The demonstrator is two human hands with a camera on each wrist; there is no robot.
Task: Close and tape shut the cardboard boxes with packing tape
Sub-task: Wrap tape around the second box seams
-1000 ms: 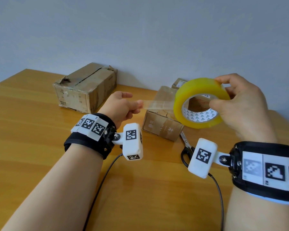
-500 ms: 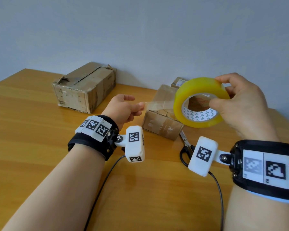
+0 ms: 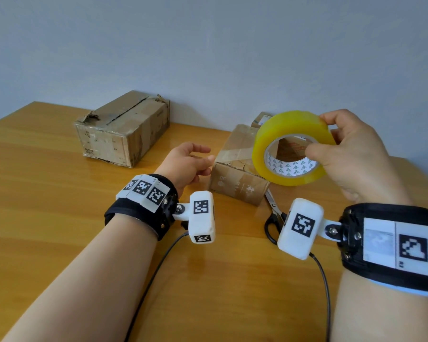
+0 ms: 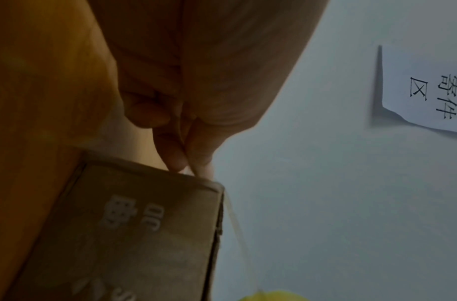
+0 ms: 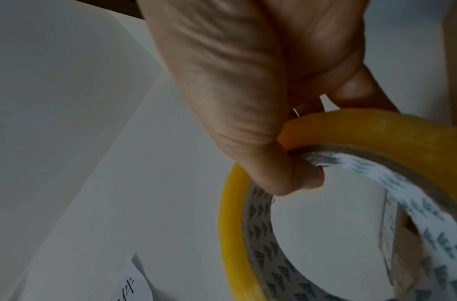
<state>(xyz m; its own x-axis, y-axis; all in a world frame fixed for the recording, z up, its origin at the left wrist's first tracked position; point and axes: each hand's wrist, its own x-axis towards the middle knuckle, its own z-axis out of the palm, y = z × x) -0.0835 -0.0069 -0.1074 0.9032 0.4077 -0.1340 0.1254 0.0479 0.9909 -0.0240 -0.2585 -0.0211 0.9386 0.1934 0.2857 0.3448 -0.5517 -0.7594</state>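
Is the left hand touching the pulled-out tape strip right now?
Touching. The left wrist view shows the left hand pinching the end of the tape strip between thumb and fingertip; the strip runs down to the yellow roll.

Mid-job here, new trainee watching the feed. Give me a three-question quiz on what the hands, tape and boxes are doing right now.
1. True or false: the right hand grips the tape roll with its thumb through the core.
2. What does the left hand pinch?
A. scissors
B. the free tape end
C. a box flap
3. What lies on the table right of the small box?

Key: 1 true; 2 B; 3 scissors.
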